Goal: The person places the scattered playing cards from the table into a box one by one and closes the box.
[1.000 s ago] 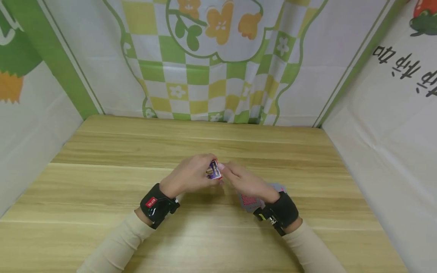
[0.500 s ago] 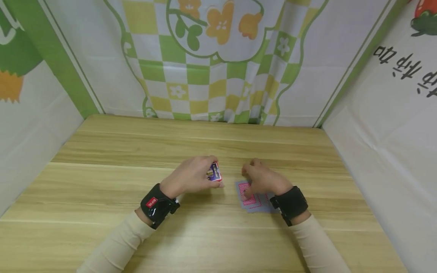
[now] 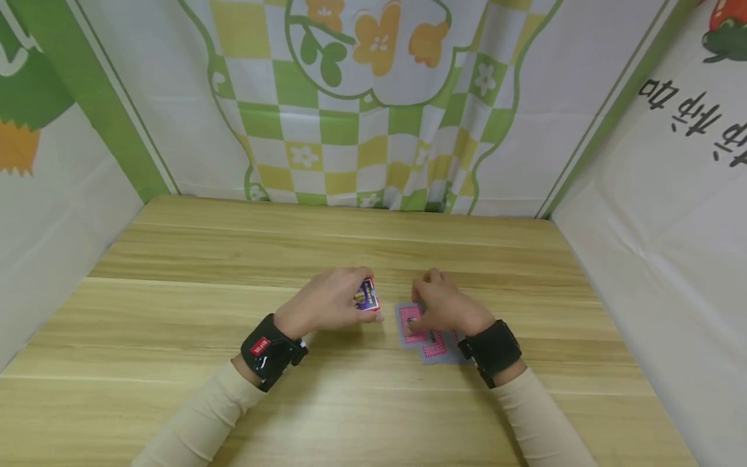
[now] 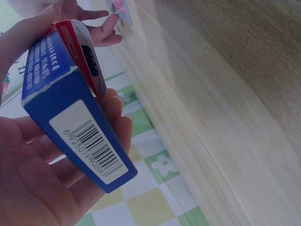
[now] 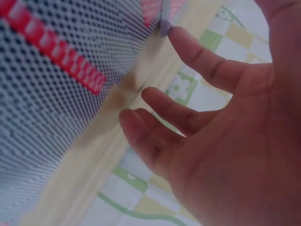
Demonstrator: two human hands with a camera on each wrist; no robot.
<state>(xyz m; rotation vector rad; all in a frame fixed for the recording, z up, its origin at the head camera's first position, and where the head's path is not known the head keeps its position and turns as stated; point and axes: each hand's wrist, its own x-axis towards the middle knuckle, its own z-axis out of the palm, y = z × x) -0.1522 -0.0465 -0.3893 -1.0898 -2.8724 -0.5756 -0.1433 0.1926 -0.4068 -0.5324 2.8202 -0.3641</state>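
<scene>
My left hand (image 3: 329, 298) grips a small card box (image 3: 367, 296) by its sides. In the left wrist view the box (image 4: 77, 101) shows a blue side, a white barcode label (image 4: 94, 141) and a raised red flap (image 4: 87, 56). To the right, my right hand (image 3: 449, 308) rests over the red-patterned playing cards (image 3: 434, 349). Its thumb presses on the top card (image 3: 406, 312), which lies shifted left over the others. In the right wrist view the right hand's fingers (image 5: 202, 61) are spread and gently bent, with one fingertip right at a card's edge.
Both hands are above a wooden table (image 3: 327, 402). A green and yellow checked curtain (image 3: 344, 143) hangs along its back edge, and white printed cloth walls (image 3: 653, 259) stand at the left and right.
My right hand has left the box's open end and moved right to the cards. It has since slid the top card slightly left and away. The left hand stays in place with the box.
</scene>
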